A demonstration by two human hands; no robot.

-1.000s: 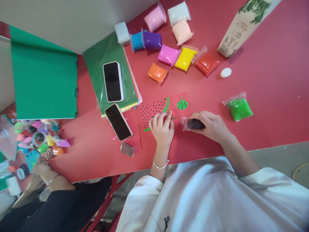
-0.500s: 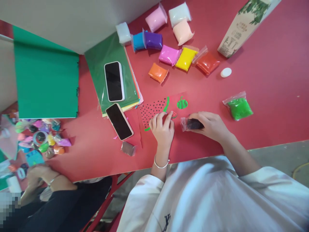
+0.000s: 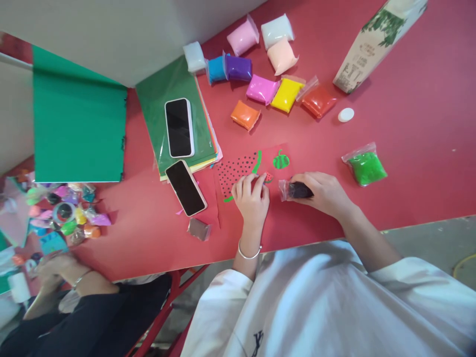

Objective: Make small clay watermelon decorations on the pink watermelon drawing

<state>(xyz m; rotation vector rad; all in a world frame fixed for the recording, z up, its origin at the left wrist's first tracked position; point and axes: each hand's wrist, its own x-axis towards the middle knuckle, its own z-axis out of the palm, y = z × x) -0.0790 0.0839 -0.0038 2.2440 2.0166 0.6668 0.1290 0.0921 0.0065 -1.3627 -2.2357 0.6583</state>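
Note:
My left hand (image 3: 252,194), with a silver bangle at its wrist, rests palm down on the red sheet, fingers apart and slightly bent. Under and beside its fingers is a large watermelon slice (image 3: 238,171) with dark seed dots and a green rind. A small red slice (image 3: 268,177) lies by the fingertips, and above it is a round striped green watermelon (image 3: 281,159). My right hand (image 3: 316,191) grips a clear bag of black clay (image 3: 299,190) just to the right of the sheet. Its lower fingers are partly hidden.
Several colored clay packs, such as orange (image 3: 245,115) and red (image 3: 319,100), lie farther back. Green clay (image 3: 368,167) is at right, near a white cap (image 3: 346,115) and a carton (image 3: 375,47). Two phones (image 3: 179,127) lie at left. Another person's hands (image 3: 61,267) are far left.
The view has shifted slightly, so the background things sit a little differently in the picture. Both my hands keep nearly the same pose, and the right still holds the black clay bag.

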